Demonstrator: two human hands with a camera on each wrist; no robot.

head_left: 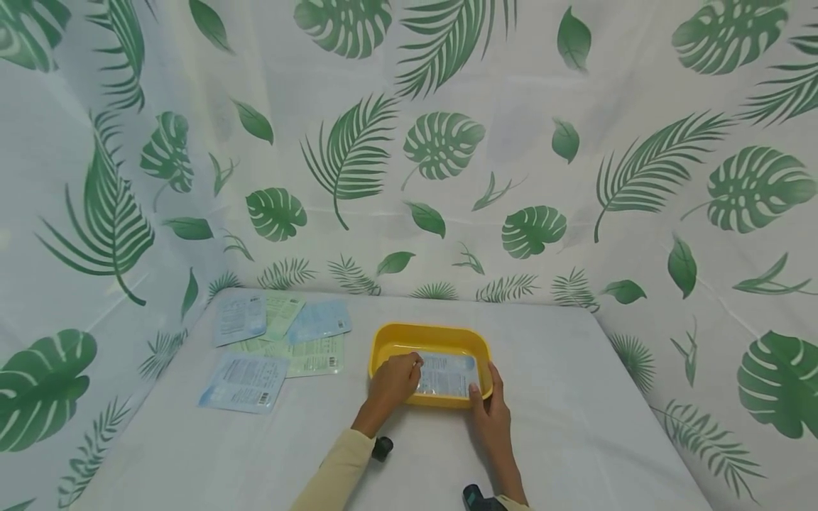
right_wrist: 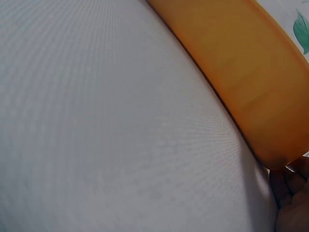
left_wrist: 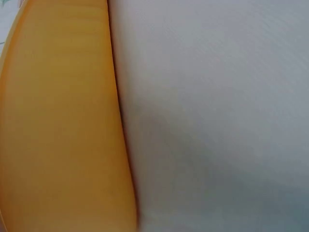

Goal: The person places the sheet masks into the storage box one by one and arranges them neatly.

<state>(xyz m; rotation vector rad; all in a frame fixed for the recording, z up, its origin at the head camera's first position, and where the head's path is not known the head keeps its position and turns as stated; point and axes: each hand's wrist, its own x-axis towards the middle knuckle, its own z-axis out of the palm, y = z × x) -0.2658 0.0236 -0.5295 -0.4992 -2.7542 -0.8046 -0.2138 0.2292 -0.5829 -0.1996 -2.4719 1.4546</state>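
Observation:
A yellow plastic tray (head_left: 441,329) stands on the white-covered table with a flat, light-blue printed packet (head_left: 447,374) inside. My left hand (head_left: 394,380) reaches over the tray's left front side, fingers curled at the packet's left edge, which it seems to pinch; its fingertips are partly hidden. At the right front corner, my right hand (head_left: 492,415) grips the tray, thumb over the rim and fingers along the outside. The left wrist view has only the tray's outer wall (left_wrist: 58,116) and cloth. Part of the right hand (right_wrist: 292,195) appears beside the tray in the right wrist view.
Several flat packets lie overlapping on the left of the table, among them a near blue packet (head_left: 246,383), a green packet (head_left: 316,356) and another blue packet (head_left: 319,321). A leaf-printed curtain (head_left: 473,234) rises behind the table and at both sides.

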